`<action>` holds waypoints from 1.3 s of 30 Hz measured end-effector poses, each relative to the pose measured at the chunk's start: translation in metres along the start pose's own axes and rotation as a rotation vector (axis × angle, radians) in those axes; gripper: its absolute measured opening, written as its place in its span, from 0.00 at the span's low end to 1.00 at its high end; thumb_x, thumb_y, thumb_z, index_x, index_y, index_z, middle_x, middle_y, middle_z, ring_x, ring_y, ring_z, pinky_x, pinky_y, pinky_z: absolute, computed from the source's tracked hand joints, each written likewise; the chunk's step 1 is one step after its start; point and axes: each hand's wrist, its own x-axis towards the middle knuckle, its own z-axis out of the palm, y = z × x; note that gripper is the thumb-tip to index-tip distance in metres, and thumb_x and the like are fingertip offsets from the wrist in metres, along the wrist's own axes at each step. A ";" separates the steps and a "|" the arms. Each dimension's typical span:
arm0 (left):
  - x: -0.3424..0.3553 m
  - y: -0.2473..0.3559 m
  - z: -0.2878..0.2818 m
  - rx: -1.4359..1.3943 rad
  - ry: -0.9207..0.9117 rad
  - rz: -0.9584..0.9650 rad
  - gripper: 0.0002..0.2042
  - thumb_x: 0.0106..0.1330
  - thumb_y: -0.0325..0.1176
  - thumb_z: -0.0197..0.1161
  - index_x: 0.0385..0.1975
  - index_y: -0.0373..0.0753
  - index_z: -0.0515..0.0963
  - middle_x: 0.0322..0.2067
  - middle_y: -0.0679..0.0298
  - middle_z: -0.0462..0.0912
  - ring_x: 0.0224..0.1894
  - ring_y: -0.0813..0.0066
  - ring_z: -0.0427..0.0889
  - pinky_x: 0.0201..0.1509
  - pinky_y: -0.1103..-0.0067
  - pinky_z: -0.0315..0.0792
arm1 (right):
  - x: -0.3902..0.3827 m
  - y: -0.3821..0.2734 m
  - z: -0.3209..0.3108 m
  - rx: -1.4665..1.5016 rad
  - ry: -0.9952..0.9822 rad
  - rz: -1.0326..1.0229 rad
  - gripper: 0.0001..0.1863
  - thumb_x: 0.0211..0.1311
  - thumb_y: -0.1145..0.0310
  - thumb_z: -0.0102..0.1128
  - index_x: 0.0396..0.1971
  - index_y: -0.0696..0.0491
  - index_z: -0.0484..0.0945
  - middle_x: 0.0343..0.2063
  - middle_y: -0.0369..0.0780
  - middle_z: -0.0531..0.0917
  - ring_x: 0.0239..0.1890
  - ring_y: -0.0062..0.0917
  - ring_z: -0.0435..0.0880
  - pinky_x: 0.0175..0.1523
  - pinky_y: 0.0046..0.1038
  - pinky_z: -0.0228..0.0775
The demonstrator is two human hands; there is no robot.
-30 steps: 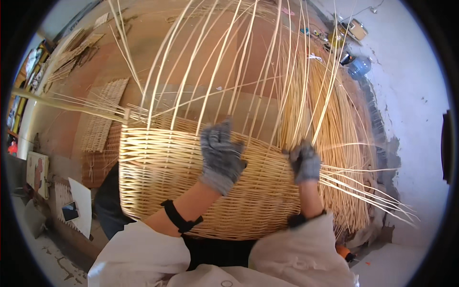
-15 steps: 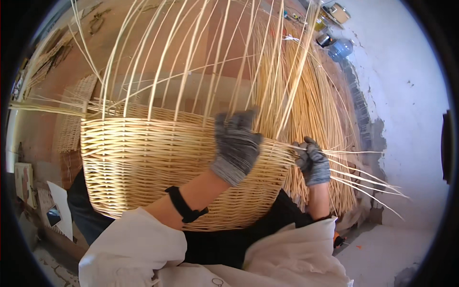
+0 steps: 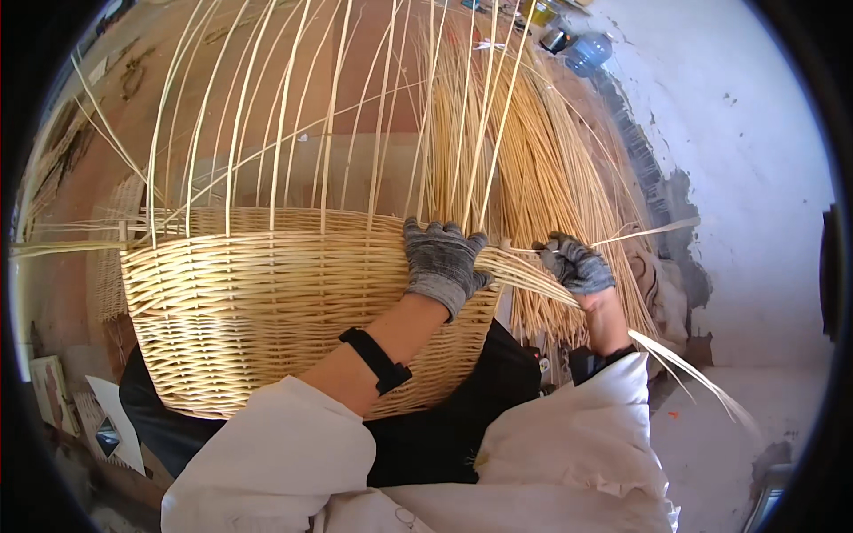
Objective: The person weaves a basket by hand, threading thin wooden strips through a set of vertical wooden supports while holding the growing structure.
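Note:
My gloved left hand (image 3: 444,262) grips the upper rim of a woven willow basket (image 3: 222,320) at its right part, fingers curled over the edge among upright stakes (image 3: 289,107). My gloved right hand (image 3: 573,262) is closed on a pale thin rod just right of the basket's corner. Several loose rods (image 3: 524,275) run from that corner under the right hand and out past my wrist to the lower right. The basket rests against my dark-clad lap, its far side partly hidden behind the near wall.
A large bundle of loose willow rods (image 3: 542,160) lies behind at right beside a pale wall (image 3: 729,178). A blue water jug (image 3: 586,55) stands at back. At left are woven panels (image 3: 115,284), a white sheet (image 3: 120,417) with a dark device and a pile of sticks.
The basket has shifted left in view. My left hand has moved right along the rim; my right hand has turned and pulled away from the corner with a rod, separating it from the others.

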 end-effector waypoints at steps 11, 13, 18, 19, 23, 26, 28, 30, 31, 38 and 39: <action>0.031 0.004 0.000 -1.011 0.332 -0.170 0.13 0.56 0.39 0.54 0.36 0.38 0.73 0.29 0.54 0.77 0.33 0.64 0.76 0.41 0.73 0.69 | 0.021 -0.005 0.093 -0.792 -0.290 -0.706 0.15 0.52 0.70 0.56 0.41 0.59 0.70 0.31 0.45 0.79 0.32 0.27 0.79 0.32 0.23 0.72; 0.031 -0.003 0.001 -1.032 0.377 -0.188 0.11 0.59 0.38 0.51 0.32 0.37 0.74 0.26 0.55 0.78 0.30 0.64 0.77 0.38 0.73 0.69 | 0.032 0.011 0.078 -1.618 -0.224 -0.590 0.15 0.50 0.75 0.53 0.41 0.57 0.70 0.26 0.49 0.78 0.31 0.34 0.79 0.35 0.28 0.71; 0.022 -0.010 0.004 -1.091 0.156 -0.067 0.12 0.61 0.37 0.50 0.35 0.34 0.72 0.31 0.57 0.79 0.30 0.70 0.78 0.32 0.78 0.72 | 0.021 0.019 0.072 -1.615 -0.241 -0.580 0.19 0.50 0.75 0.52 0.45 0.55 0.67 0.27 0.49 0.78 0.31 0.40 0.78 0.36 0.31 0.71; 0.018 -0.014 0.005 -1.422 0.108 -0.055 0.11 0.61 0.36 0.51 0.36 0.33 0.71 0.33 0.56 0.79 0.31 0.71 0.78 0.31 0.79 0.73 | 0.012 0.012 0.069 -1.493 -0.213 -0.575 0.19 0.50 0.75 0.52 0.46 0.55 0.67 0.28 0.48 0.79 0.32 0.41 0.78 0.36 0.32 0.71; 0.007 -0.059 -0.006 -1.661 0.040 -0.349 0.13 0.59 0.29 0.54 0.42 0.32 0.67 0.36 0.54 0.78 0.32 0.68 0.79 0.30 0.78 0.76 | 0.006 0.018 0.048 -1.284 -0.551 -0.896 0.24 0.50 0.74 0.54 0.51 0.53 0.65 0.40 0.50 0.75 0.41 0.38 0.76 0.46 0.29 0.69; 0.015 -0.083 -0.036 -1.387 -0.016 -0.390 0.11 0.58 0.28 0.53 0.40 0.32 0.68 0.35 0.53 0.78 0.31 0.67 0.79 0.31 0.77 0.76 | -0.007 0.015 0.069 -1.507 -0.553 -0.771 0.30 0.49 0.57 0.58 0.52 0.54 0.64 0.44 0.52 0.73 0.45 0.38 0.73 0.51 0.30 0.65; 0.036 -0.071 -0.057 -1.226 -0.072 -0.355 0.09 0.58 0.26 0.52 0.38 0.32 0.69 0.34 0.53 0.78 0.30 0.67 0.80 0.31 0.77 0.76 | -0.014 0.017 0.082 -1.748 -0.418 -0.665 0.38 0.42 0.45 0.60 0.50 0.55 0.66 0.41 0.52 0.74 0.43 0.41 0.74 0.48 0.33 0.66; 0.070 -0.041 -0.063 -0.049 0.007 -0.045 0.15 0.53 0.24 0.57 0.41 0.32 0.67 0.35 0.51 0.77 0.36 0.62 0.78 0.40 0.71 0.74 | -0.010 0.030 0.081 -1.815 -0.313 -0.678 0.39 0.42 0.42 0.57 0.51 0.55 0.65 0.39 0.52 0.75 0.42 0.42 0.75 0.47 0.34 0.66; 0.088 -0.025 -0.063 -0.063 0.026 -0.005 0.17 0.52 0.24 0.57 0.42 0.32 0.66 0.36 0.50 0.76 0.38 0.59 0.77 0.43 0.72 0.72 | -0.011 0.032 0.085 -1.879 -0.238 -0.704 0.40 0.43 0.40 0.54 0.52 0.55 0.64 0.37 0.53 0.75 0.40 0.43 0.75 0.45 0.35 0.67; 0.063 -0.020 -0.053 -0.288 0.301 0.213 0.24 0.54 0.30 0.57 0.52 0.38 0.60 0.44 0.51 0.73 0.48 0.55 0.70 0.53 0.71 0.64 | 0.002 0.038 0.126 -1.950 -0.096 -0.438 0.25 0.47 0.48 0.53 0.35 0.55 0.72 0.28 0.47 0.77 0.34 0.41 0.76 0.40 0.37 0.68; 0.024 -0.048 -0.061 -0.253 0.376 0.321 0.25 0.53 0.30 0.58 0.52 0.38 0.61 0.44 0.52 0.73 0.49 0.55 0.69 0.54 0.71 0.63 | 0.006 0.039 0.118 -1.886 -0.129 -0.503 0.26 0.47 0.47 0.53 0.38 0.55 0.71 0.30 0.49 0.77 0.36 0.41 0.76 0.41 0.37 0.67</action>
